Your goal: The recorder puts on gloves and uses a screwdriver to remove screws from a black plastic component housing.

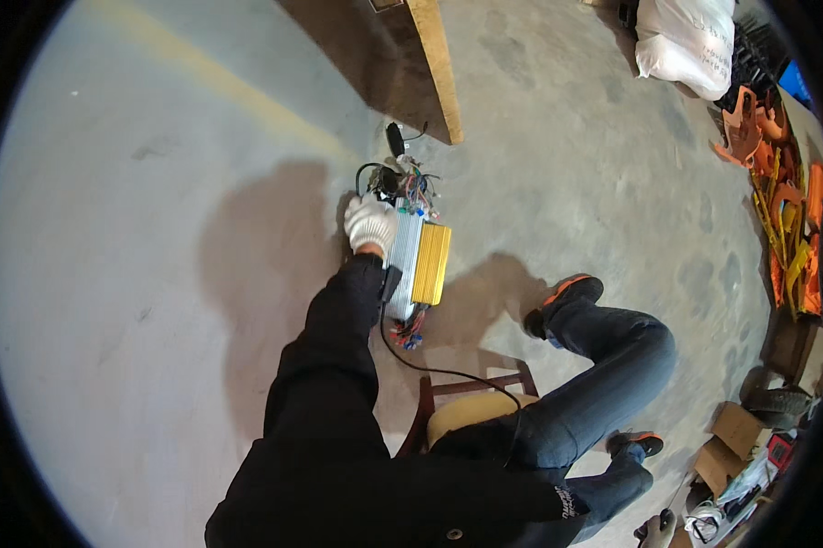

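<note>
My left hand (371, 225), in a white knit glove, is curled over the left edge of a silver finned metal box (408, 258). What its fingers close on is hidden. A yellow finned metal box (432, 265) sits against the silver one's right side. Bunches of coloured wires with plugs (418, 190) come out at the far end, and more wires (408, 329) at the near end. A black cable loops by my fingertips. At the lower right rim my gloved right hand (658, 528) is closed round something dark, too small to make out.
A wooden board (437, 73) stands just beyond the wires. A chair (471, 411) is under me, and a black cable (448, 371) runs across to my leg. Orange and yellow parts (786, 201), a white sack (685, 41) and cardboard boxes (729, 447) line the right side.
</note>
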Available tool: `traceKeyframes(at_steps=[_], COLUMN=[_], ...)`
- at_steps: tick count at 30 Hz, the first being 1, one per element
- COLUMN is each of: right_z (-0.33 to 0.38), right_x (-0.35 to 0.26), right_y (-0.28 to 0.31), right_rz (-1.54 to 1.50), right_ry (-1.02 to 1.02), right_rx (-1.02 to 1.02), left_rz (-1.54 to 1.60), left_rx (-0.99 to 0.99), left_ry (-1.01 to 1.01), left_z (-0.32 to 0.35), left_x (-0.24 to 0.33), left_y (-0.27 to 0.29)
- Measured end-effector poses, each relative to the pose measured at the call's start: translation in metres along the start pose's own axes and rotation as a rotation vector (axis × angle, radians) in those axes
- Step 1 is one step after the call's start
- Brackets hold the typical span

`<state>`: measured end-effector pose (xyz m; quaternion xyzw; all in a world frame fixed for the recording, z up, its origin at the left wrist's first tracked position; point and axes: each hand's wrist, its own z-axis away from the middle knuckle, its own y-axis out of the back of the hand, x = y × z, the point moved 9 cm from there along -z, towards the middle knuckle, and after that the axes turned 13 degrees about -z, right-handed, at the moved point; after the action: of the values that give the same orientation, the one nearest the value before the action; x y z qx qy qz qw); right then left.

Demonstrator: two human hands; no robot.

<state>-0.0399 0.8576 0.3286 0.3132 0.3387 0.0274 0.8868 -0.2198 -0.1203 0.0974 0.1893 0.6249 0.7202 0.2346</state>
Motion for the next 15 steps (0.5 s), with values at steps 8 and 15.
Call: traceKeyframes(at_steps=[8,15], right_z=[-0.002,-0.003], right_x=[-0.069,-0.098], right_y=[-0.035,-0.043], right_rz=[0.170,0.319], right_ry=[0.020,-0.062], right_rx=[-0.088,-0.113], left_rz=[-0.300,-0.391], left_rx=[-0.307,-0.649], left_ry=[-0.215,-0.056], left_z=[-0.168,-0.179], left_x=[0.044,0.022], left_y=[-0.135,-0.227])
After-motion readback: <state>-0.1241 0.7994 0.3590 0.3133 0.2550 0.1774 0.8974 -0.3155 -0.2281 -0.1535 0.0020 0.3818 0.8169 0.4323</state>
